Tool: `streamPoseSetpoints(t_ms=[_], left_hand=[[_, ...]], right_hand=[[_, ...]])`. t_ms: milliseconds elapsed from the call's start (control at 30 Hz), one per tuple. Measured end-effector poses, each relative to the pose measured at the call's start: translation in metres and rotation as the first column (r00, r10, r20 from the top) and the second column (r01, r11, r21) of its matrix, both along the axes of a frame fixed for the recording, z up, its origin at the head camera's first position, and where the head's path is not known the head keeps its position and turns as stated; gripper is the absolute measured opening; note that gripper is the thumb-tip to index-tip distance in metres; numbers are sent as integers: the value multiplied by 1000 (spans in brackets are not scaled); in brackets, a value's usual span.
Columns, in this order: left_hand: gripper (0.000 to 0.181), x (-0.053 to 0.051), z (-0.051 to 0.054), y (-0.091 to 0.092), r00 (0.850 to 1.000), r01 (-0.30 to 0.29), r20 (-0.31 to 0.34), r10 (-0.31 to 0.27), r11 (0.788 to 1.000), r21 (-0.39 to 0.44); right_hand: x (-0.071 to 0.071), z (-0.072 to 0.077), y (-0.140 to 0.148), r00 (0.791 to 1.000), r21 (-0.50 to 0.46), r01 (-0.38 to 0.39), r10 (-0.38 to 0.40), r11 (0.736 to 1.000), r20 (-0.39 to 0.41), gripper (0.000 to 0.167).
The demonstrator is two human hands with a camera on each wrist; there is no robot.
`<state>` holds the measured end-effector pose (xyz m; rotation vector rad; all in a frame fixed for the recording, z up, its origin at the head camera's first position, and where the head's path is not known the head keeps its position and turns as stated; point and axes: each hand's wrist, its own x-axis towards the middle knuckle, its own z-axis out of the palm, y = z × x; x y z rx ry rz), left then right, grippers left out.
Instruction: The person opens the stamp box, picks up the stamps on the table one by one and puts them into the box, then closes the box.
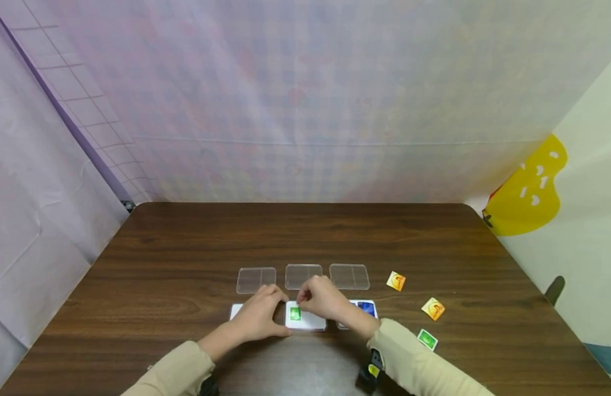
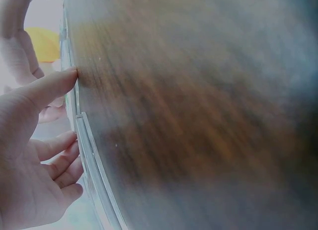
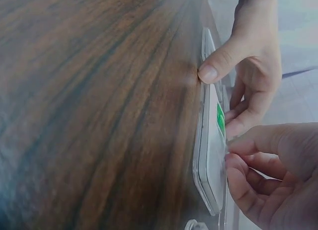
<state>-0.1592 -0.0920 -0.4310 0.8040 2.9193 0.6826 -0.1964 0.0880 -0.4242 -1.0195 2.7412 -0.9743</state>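
A white flat box with a small green card on its left part lies on the table before me. My left hand grips the box's left end, thumb at the near edge and fingers toward the far edge. Over the box's far side is my right hand, thumb and index tips close together at the surface; whatever may be between them is hidden. Partly behind the hands lie a second white box on the left and a third on the right, showing a blue card.
Behind the boxes lie three clear plastic lids, left, middle and right. On the right are two loose orange cards, one farther, one nearer, and a green card. Curtains stand behind the brown table.
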Motion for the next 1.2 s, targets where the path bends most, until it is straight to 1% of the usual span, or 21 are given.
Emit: streamPoseSetpoints(t_ms=[267, 400, 567, 767, 1000, 1133, 1200], left_hand=[[60, 0, 0, 0, 1000, 1, -3, -1, 1000, -2], [60, 0, 1, 1, 1000, 1, -5, -1, 1000, -1], [60, 0, 1, 2, 1000, -5, 1, 5, 1000, -3], [61, 1, 3, 1, 1000, 0, -1, 0, 1000, -13], [61, 0, 0, 0, 1000, -1, -12, 1, 1000, -16], [60, 0, 0, 1, 1000, -1, -16, 0, 1000, -15], [60, 0, 0, 1, 1000, -1, -17, 1, 1000, -15]], right_hand=[[-4, 2, 11, 1000, -18, 13, -13, 1000, 24, 7], [-4, 7, 21, 999, -32, 25, -24, 999, 37, 7], [-3, 14, 36, 999, -42, 29, -28, 999, 25, 3], [-2, 19, 56, 999, -26, 44, -44, 999, -1, 5], [0, 25, 81, 996, 15, 87, -88, 996, 7, 2], [5, 30, 98, 993, 18, 113, -113, 993, 19, 4], [7, 32, 107, 992, 23, 125, -125, 992, 12, 3]])
